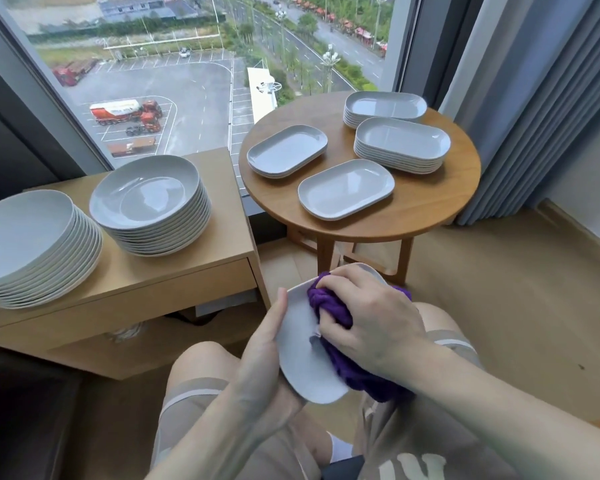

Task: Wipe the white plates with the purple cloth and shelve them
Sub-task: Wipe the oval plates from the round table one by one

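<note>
L hand [267, 362] grips plate [303, 362] | long axis near-far, prob. tilted | R hand [371, 317] presses cloth [329, 306]

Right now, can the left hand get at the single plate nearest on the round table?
Probably not: left hand grips the held plate while the right hand presses the cloth on it. Single plate lies unobstructed.

no legible text, label, brand, number or sign. pale marks on the person's garment [413, 467] at the bottom edge are cut off and cannot be read. lettering on the tanker truck [118, 110] outside the window is too small to read.
</note>
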Demonstrator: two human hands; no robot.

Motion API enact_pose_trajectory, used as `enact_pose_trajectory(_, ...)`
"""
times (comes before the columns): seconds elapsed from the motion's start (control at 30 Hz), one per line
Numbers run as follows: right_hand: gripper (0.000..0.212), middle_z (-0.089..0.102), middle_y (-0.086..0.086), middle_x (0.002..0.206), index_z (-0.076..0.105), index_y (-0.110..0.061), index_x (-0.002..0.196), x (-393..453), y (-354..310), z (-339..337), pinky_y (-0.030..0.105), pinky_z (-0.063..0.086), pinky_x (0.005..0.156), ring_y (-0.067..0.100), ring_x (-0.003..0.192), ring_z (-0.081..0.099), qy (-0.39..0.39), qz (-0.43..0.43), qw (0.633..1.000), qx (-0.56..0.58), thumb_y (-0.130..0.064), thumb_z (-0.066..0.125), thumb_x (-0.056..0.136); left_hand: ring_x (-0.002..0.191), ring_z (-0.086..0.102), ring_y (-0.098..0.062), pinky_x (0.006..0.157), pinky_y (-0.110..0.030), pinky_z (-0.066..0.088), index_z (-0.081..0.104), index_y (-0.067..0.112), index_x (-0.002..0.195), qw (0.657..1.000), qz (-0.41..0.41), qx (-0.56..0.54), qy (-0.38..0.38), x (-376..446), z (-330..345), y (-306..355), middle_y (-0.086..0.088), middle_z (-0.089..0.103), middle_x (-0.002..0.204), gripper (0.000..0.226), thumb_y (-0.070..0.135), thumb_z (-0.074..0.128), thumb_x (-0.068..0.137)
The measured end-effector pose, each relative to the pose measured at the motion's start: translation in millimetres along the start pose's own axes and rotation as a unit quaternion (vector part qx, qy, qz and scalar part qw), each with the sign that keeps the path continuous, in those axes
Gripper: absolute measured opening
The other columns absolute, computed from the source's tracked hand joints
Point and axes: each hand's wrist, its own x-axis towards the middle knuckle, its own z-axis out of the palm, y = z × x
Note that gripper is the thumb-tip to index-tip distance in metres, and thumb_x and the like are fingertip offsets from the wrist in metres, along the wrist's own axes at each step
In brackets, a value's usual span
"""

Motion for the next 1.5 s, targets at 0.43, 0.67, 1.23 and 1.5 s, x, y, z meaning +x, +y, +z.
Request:
enact_pose_trajectory(0.43,0.032,0.058,-0.013,0.089,0.058,-0.031,0.097,4.2,-0.8,-2.2,0.021,0.046,0.067,0.01,0.079,0.055,-0.121,0.039,0.992,0.001,-0.053,0.036,0.089,0.121,0.068,-0.038,0.099,-0.055,0.056,0.072,0.012,0.129,0.994,0.103,-0.008,0.021,5.7,-13.0,28.9,-0.018,0.068,0.134,0.069,0.065,0.037,0.1)
enact_pose_trajectory(0.67,0.027,0.061,-0.011,0.093,0.067,-0.026,0.105,-12.6,-35.3,-1.6,0.029,0.052,0.067,0.011,0.08,0.057,-0.141,-0.074,0.983,0.092,-0.042,0.051,0.089,0.126,0.064,-0.04,0.111,-0.052,0.048,0.071,0.003,0.129,0.996,0.068,-0.018,0.046,10.1,-8.5,12.2,-0.024,0.068,0.132,0.082,0.073,0.045,0.094)
enact_pose_trajectory(1.23,0.034,0.058,-0.003,0.107,0.061,-0.021,0.113,15.3,10.3,-7.4,0.032,0.05,0.063,0.02,0.095,0.061,-0.003,0.003,0.999,-0.036,-0.044,0.053,0.09,0.116,0.071,-0.034,0.101,-0.052,0.056,0.075,0.012,0.124,0.996,0.067,0.063,-0.019,2.6,-4.9,4.1,-0.018,0.07,0.132,0.061,0.057,0.045,0.097)
enact_pose_trajectory(1.5,0.031,0.051,-0.003,0.105,0.059,-0.021,0.11,34.4,47.7,-26.2,0.039,0.052,0.075,0.02,0.087,0.056,-0.098,0.157,0.981,-0.061,-0.048,0.049,0.097,0.121,0.068,-0.035,0.098,-0.054,0.056,0.072,0.019,0.131,0.989,0.127,0.063,0.044,6.2,-15.1,37.8,-0.012,0.069,0.135,0.062,0.06,0.035,0.103)
